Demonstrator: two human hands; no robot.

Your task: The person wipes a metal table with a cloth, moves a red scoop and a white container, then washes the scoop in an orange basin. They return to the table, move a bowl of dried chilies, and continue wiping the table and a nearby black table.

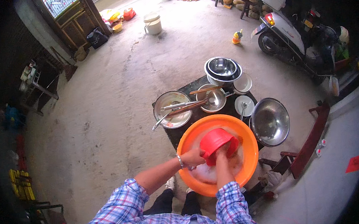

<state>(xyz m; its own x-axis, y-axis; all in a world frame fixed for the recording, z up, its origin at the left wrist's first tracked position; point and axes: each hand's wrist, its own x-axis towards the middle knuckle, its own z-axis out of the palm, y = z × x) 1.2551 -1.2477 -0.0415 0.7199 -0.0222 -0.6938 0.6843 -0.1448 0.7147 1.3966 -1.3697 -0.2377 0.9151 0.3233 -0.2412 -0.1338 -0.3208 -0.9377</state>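
Observation:
An orange plastic basin [187, 177] holds cloudy, sudsy water in front of me. Above that water a red plastic bowl [215, 137] is tipped on its side, its mouth towards me and to the right. My left hand [194, 157] grips its rim from the left, with a bracelet on the wrist. My right hand [222, 151] reaches into the bowl's mouth; its fingers are hidden inside, so I cannot tell whether they hold anything.
The basin rests on a low dark table [201, 114] with an enamel basin [176, 120], a bowl [211, 108] under ladles and chopsticks, stacked steel bowls [222, 67] and a small white bowl [244, 102]. A steel colander [270, 122] leans at the right, near a wooden bench [309, 143].

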